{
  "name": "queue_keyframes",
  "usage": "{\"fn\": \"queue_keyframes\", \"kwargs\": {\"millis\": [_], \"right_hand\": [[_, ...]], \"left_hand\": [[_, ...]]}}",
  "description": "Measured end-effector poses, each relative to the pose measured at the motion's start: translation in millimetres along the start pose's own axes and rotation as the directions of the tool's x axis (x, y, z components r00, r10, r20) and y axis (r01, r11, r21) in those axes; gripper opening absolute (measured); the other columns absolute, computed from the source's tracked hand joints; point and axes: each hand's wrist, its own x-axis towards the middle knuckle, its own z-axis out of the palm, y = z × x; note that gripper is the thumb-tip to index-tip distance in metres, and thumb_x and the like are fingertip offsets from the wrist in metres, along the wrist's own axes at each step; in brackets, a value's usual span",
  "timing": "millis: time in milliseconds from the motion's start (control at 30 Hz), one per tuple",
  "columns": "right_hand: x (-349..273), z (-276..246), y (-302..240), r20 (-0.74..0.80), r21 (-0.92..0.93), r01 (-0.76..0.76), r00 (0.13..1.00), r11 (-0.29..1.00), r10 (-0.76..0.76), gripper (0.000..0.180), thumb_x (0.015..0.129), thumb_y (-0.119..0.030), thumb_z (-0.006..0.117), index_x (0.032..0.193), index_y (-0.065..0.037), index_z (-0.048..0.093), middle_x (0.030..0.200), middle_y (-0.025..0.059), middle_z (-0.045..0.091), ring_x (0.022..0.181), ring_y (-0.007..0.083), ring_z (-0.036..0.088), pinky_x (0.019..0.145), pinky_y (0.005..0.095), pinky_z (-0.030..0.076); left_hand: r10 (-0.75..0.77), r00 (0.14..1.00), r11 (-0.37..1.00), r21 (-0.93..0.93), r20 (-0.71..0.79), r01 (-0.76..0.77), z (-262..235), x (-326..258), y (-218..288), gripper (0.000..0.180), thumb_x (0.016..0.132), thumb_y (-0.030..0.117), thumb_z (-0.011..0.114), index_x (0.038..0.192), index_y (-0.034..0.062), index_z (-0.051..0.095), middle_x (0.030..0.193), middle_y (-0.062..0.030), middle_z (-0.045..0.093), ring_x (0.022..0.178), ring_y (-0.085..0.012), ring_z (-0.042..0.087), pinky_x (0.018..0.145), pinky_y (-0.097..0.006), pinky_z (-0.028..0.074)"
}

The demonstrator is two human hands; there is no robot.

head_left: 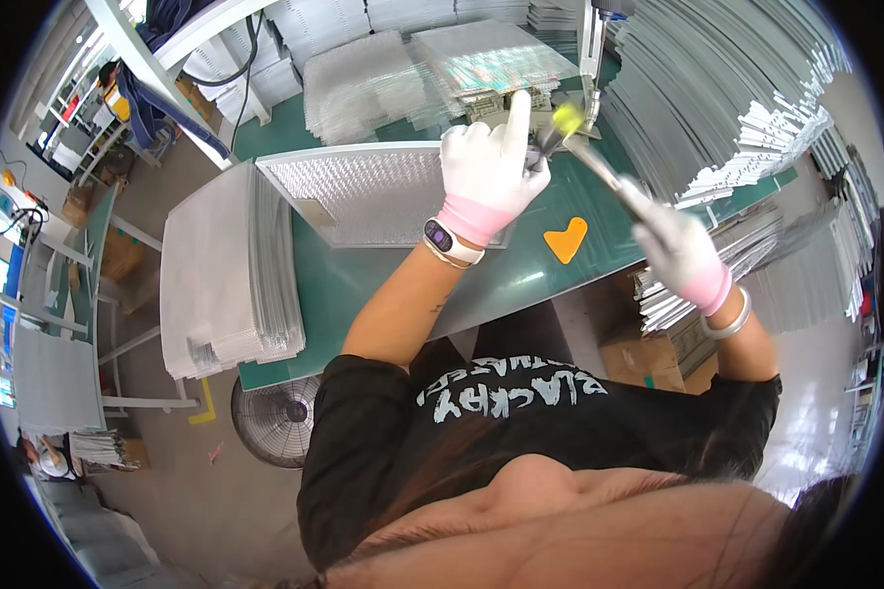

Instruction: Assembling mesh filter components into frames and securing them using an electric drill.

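My left hand (486, 172), in a white glove with a pink cuff, is closed at the upper right edge of a framed panel (363, 191), its index finger stretched away from me. The panel has a pale metal frame and a silvery, textured sheet; it stands tilted on the green table (442, 294). A mallet (599, 162) with a yellow-green end is gripped by its handle in my gloved right hand (680, 245), somewhat blurred. Its head is beside my left fingers. An orange, heart-like flat piece (566, 240) lies on the table between my hands.
Silvery sheets are stacked at the left (231, 265) and along the back (363, 83). At the right lean many long frame strips (737, 108). A metal stand (591, 59) rises at the back. A floor fan (283, 417) and a cardboard box (648, 361) are below the table.
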Motion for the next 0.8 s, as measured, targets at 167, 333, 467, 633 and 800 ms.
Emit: {"fn": "queue_keyframes", "kwargs": {"millis": [167,333,467,633,800], "right_hand": [[-34,52,59,0.241,0.046,-0.307,0.927,0.951,0.287,0.054,0.090,-0.005,0.054,0.143,-0.013,0.047,0.126,0.0209,0.061,0.108,0.0377,0.062,0.092,0.0391,0.050],[-52,94,105,0.351,-0.429,-0.425,0.735,0.797,0.581,0.051,0.088,-0.008,0.057,0.138,-0.018,0.052,0.121,0.0197,0.061,0.111,0.0379,0.058,0.093,0.0426,0.049],[50,54,90,-0.319,-0.366,0.051,0.931,0.929,-0.177,0.045,0.086,-0.002,0.060,0.130,-0.003,0.054,0.128,0.0220,0.055,0.120,0.0395,0.051,0.105,0.0434,0.040],[221,-22,8,-0.671,0.192,0.314,0.733,0.930,-0.109,0.043,0.090,-0.005,0.061,0.130,0.002,0.049,0.110,0.0138,0.061,0.097,0.0221,0.061,0.085,0.0325,0.051],[294,-42,4,-0.657,0.386,0.445,0.747,0.808,-0.098,0.041,0.088,-0.014,0.065,0.126,-0.003,0.054,0.099,0.0084,0.065,0.088,0.0163,0.062,0.080,0.0281,0.050]], "left_hand": [[0.013,1.000,1.000,-0.021,0.009,-0.013,-6,-2,-2,0.069,0.066,0.029,0.074,0.129,0.0034,0.056,0.061,-0.0039,0.055,0.057,-0.0234,0.055,0.064,-0.041,0.043],[0.082,0.997,0.996,-0.037,-0.005,-0.082,-11,-4,-2,0.056,0.070,0.033,0.074,0.117,0.0050,0.061,0.070,-0.0046,0.055,0.062,-0.0228,0.057,0.061,-0.039,0.043],[0.088,0.988,0.989,-0.132,0.128,-0.071,-16,0,-7,0.030,0.073,0.034,0.072,0.086,0.0093,0.060,0.070,-0.0061,0.054,0.062,-0.0253,0.057,0.058,-0.038,0.044],[0.081,0.994,0.994,-0.076,0.073,-0.076,-11,-5,-10,0.031,0.072,0.037,0.074,0.078,0.0114,0.057,0.069,-0.0054,0.053,0.061,-0.0253,0.057,0.058,-0.039,0.043],[0.078,0.996,0.996,-0.034,-0.051,-0.080,-1,-3,0,0.029,0.070,0.036,0.076,0.076,0.0128,0.059,0.068,-0.0028,0.052,0.063,-0.0226,0.054,0.065,-0.040,0.043]]}}
